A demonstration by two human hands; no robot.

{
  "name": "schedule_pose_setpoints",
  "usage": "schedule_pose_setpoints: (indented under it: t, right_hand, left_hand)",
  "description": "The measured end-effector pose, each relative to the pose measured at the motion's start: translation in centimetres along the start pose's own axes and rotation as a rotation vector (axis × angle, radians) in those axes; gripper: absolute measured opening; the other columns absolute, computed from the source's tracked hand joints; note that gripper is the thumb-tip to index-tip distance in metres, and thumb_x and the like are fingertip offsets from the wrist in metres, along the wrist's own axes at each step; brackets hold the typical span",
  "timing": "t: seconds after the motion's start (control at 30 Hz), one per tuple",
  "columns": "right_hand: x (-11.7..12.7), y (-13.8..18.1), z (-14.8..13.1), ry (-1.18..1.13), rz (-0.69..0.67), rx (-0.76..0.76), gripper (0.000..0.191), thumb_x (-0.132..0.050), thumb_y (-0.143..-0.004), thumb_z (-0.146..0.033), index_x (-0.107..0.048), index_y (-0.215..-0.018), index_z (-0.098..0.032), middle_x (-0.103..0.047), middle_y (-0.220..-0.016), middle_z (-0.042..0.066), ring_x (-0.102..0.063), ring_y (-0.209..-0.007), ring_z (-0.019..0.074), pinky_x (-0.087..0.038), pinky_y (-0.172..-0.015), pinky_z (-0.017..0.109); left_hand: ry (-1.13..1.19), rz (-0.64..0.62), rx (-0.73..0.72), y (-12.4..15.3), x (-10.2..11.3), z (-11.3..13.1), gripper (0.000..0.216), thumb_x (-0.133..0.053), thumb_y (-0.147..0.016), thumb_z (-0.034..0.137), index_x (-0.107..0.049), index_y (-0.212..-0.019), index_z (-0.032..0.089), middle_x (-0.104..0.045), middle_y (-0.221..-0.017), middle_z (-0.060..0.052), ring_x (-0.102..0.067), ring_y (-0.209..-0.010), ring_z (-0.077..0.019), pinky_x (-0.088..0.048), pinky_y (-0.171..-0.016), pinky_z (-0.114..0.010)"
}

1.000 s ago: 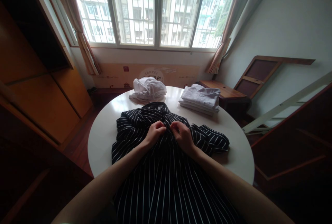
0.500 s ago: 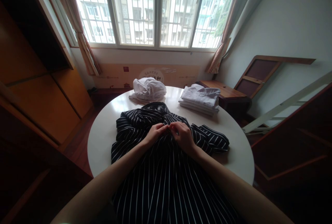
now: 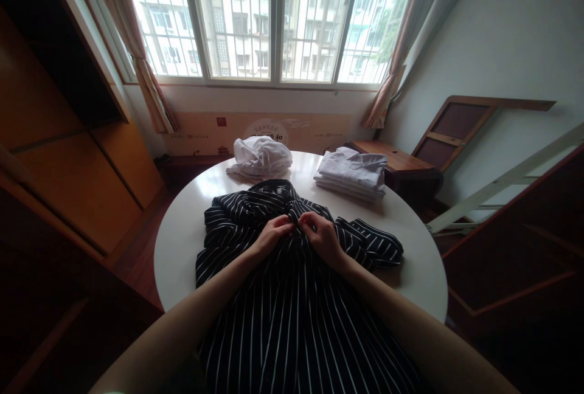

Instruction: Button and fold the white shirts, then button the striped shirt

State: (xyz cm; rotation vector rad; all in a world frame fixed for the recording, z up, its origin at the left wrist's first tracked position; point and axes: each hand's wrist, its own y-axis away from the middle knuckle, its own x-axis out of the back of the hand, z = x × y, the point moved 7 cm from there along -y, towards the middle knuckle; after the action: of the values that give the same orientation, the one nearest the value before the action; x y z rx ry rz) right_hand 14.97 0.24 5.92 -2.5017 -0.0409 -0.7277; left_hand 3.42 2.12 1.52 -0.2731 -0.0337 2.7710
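A black shirt with white stripes [image 3: 292, 309] is spread over the round white table [image 3: 177, 248], its lower part hanging over the near edge. My left hand [image 3: 274, 231] pinches the front of the shirt below the collar. Close beside it, my right hand [image 3: 319, 235] also pinches the cloth, with a small gap between the two sets of fingertips. Whatever small part of the shirt front lies between the fingers is too small to make out. One striped sleeve [image 3: 371, 242] lies bunched to the right.
At the table's far side lie a crumpled white garment [image 3: 262, 157] and, to its right, a folded stack of white shirts [image 3: 351, 174]. A wooden cabinet [image 3: 82, 181] stands at the left. Behind the table on the right is a low wooden stand [image 3: 396, 160].
My fingertips have drawn slightly apart, my left hand shifting a little left. The shirt and the white garments lie as before.
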Motion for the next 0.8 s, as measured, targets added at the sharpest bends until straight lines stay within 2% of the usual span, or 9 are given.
schedule_pose_setpoints:
  t: [0.2, 0.27, 0.5, 0.67, 0.8]
  right_hand:
    - [-1.3, -0.4, 1.8, -0.292, -0.151, -0.162, 0.015, -0.051, -0.074, -0.033, -0.053, -0.076, -0.017, -0.059, -0.069, 0.001, -0.055, -0.064, 0.0135, -0.044, -0.062, 0.025]
    - [-1.5, -0.4, 2.1, -0.315, -0.173, -0.173, 0.016, -0.051, -0.075, -0.034, -0.053, -0.077, -0.018, -0.058, -0.066, -0.001, -0.054, -0.060, 0.0126, -0.043, -0.059, 0.024]
    - [-0.8, 0.0, 0.8, -0.053, -0.108, -0.065, 0.014, -0.046, -0.078, -0.026, -0.056, -0.085, -0.019, -0.055, -0.061, -0.003, -0.050, -0.054, 0.0106, -0.040, -0.056, 0.022]
    - [-0.7, 0.0, 0.4, 0.012, -0.108, -0.033, 0.019, -0.048, -0.077, -0.027, -0.059, -0.090, -0.019, -0.056, -0.061, -0.002, -0.052, -0.056, 0.0116, -0.041, -0.058, 0.024]
    - [-0.4, 0.0, 0.2, 0.045, -0.083, -0.024, 0.017, -0.052, -0.075, -0.029, -0.061, -0.086, -0.020, -0.054, -0.057, -0.003, -0.050, -0.053, 0.0113, -0.040, -0.056, 0.023]
  left_hand:
    - [-0.058, -0.009, -0.018, 0.0, 0.1, 0.0, 0.015, -0.057, -0.066, 0.027, -0.058, -0.071, 0.013, -0.051, -0.059, 0.002, -0.046, -0.055, -0.0082, -0.036, -0.053, -0.020]
    - [-0.072, -0.006, -0.022, -0.1, 0.1, -0.1, 0.016, -0.056, -0.066, 0.028, -0.058, -0.071, 0.013, -0.051, -0.059, 0.002, -0.045, -0.055, -0.0081, -0.035, -0.053, -0.020]
    - [-0.125, 0.014, -0.068, -0.1, 0.1, 0.2, 0.015, -0.054, -0.068, 0.029, -0.053, -0.069, 0.014, -0.048, -0.060, 0.003, -0.044, -0.056, -0.0077, -0.036, -0.054, -0.020]
    - [-0.293, 0.072, -0.160, 0.1, 0.4, 0.9, 0.017, -0.052, -0.072, 0.031, -0.051, -0.069, 0.015, -0.047, -0.061, 0.003, -0.044, -0.058, -0.0087, -0.037, -0.055, -0.020]
    - [-0.424, 0.135, -0.224, 0.4, 0.5, 1.4, 0.011, -0.053, -0.071, 0.026, -0.051, -0.071, 0.015, -0.050, -0.064, 0.003, -0.046, -0.062, -0.0098, -0.039, -0.059, -0.021]
